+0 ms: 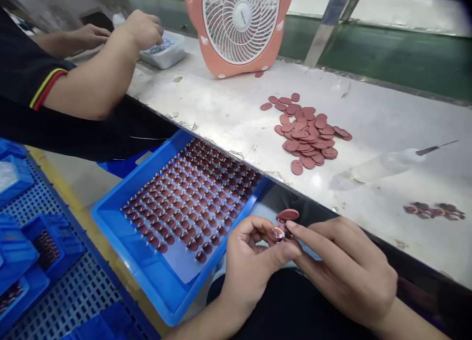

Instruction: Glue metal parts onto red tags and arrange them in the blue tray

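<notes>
Close together above my lap, my left hand (249,264) and my right hand (344,269) both grip one small dark figurine (281,230) between fingertips and thumbs. A reddish-brown oval disc (287,214) is at its upper end, and my right index finger presses just below it. Fingers partly cover the figurine, so its full shape is hidden. To the left, a blue tray (134,264) holds many rows of similar small pieces with oval discs. A heap of loose oval discs (308,133) lies on the worktable ahead.
An adhesive-like clear bottle with a thin metal nozzle (383,165) lies on the worktable (416,133). Several small figurines (435,211) lie at right. An orange fan (241,25) stands behind. At left, a co-worker's arm (92,92) reaches toward a white tub (164,55). Blue bins (55,237) stand lower left.
</notes>
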Tool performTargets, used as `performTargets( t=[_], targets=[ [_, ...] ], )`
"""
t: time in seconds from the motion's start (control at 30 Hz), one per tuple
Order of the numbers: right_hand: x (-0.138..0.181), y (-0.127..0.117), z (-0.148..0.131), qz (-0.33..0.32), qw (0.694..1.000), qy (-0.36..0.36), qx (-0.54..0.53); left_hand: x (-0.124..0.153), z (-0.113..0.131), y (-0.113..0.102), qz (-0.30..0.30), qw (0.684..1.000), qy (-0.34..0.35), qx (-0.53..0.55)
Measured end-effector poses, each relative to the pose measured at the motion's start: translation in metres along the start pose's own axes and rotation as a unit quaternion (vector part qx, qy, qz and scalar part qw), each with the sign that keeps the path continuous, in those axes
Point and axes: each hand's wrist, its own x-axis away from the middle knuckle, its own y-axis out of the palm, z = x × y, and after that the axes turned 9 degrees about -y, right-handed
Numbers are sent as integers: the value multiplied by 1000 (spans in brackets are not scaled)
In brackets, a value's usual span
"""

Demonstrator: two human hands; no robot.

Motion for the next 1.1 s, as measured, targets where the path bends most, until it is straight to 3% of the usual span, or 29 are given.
performTargets(
  t=[0.2,0.3,0.37,0.43,0.57,0.67,0.8,0.93,1.1],
  targets=[
    [-4,25,-4,-4,1000,9,-18,-2,0,-12,73,996,5,-46],
    [2,23,-3,-20,1000,21,-12,-1,2,-37,148,980,15,-131],
    [10,18,-2,-26,999,28,-10,3,6,-70,231,937,32,-259],
    [19,12,0,-30,999,35,-10,12,12,-115,314,864,37,-393],
    [33,0,4,-41,998,38,-10,33,24,-202,398,750,7,-528],
    [36,-8,8,-57,998,6,-12,41,26,-236,359,675,-31,-644],
    [35,-15,14,-67,997,-40,-18,34,19,-246,291,605,-64,-739],
    [41,-17,16,-69,997,-26,-9,22,14,-246,260,553,-87,-786],
    [42,-20,16,-54,998,-7,3,17,13,-248,265,515,-116,-807]
  ],
)
